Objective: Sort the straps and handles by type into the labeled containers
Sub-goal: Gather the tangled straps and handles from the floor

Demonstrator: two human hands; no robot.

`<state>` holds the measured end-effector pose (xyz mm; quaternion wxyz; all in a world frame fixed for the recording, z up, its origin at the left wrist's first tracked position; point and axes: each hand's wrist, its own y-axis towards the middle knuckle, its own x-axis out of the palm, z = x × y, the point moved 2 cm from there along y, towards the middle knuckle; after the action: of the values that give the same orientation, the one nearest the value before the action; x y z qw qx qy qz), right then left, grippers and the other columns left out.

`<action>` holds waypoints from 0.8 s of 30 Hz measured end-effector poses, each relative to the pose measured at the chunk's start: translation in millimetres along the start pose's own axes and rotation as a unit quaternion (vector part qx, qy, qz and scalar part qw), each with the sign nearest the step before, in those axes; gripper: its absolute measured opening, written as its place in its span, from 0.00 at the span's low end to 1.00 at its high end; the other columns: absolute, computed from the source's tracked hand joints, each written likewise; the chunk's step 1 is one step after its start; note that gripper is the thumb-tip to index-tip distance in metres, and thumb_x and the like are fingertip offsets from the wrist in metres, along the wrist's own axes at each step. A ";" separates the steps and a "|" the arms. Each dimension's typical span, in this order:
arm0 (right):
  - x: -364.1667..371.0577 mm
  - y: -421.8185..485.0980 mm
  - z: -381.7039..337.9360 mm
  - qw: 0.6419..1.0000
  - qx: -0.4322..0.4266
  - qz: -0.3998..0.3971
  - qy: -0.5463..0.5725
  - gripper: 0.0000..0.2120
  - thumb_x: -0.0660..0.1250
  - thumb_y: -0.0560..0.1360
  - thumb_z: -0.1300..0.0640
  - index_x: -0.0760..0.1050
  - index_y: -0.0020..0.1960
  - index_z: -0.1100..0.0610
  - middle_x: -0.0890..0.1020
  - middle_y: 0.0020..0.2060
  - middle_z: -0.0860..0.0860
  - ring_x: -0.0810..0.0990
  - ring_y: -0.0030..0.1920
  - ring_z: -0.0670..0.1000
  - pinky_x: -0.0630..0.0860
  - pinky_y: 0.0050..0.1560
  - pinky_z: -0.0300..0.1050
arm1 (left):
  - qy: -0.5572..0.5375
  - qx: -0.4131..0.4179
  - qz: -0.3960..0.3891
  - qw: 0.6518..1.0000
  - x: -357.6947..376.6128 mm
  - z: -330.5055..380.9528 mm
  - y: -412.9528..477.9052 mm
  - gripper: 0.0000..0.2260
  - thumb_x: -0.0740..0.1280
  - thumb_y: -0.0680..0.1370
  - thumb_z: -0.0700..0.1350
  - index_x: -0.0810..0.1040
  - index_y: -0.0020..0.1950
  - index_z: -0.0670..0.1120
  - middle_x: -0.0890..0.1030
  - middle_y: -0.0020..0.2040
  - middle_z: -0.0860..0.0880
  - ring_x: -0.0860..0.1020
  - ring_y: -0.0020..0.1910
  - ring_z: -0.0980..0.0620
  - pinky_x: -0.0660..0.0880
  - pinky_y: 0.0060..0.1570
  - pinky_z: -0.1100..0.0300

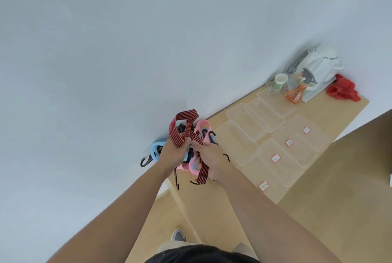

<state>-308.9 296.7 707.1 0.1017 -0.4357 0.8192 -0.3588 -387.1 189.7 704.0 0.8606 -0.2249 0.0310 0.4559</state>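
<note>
A red and black striped elastic strap [184, 125] loops up above both hands, one end hanging down past my right hand. My left hand [172, 154] grips the strap's loop; my right hand [209, 157] pinches it close beside the left. Under the hands lies a pile of pink handles [204, 128], a blue handle [154, 149] and black hooks [145, 162] at the table's left end. Several clear labeled containers [275, 158] with red-bordered labels sit in a row to the right, with clear lids [252, 122] behind them.
At the table's far end stand a white kettle [318, 65], an orange spray bottle [297, 91], a green-white cup [280, 81] and a red cloth [343, 90]. A white wall borders the wooden table [331, 112] on the left. My shoe [178, 235] shows below.
</note>
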 end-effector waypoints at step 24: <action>-156.1 -104.2 -44.1 0.976 -0.077 -0.170 0.111 0.10 0.61 0.80 0.62 0.80 0.47 0.61 0.81 0.37 0.56 0.80 0.34 0.53 0.75 0.34 0.45 | -0.150 0.039 -0.086 0.984 140.4 110.1 -116.1 0.29 0.58 0.72 0.36 0.78 0.69 0.57 0.81 0.63 0.44 0.80 0.58 0.48 0.77 0.54 0.49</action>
<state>-169.6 403.8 786.6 -0.0856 -0.5327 0.7644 -0.3529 -229.3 287.5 808.1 0.8997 -0.1218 -0.1003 0.4071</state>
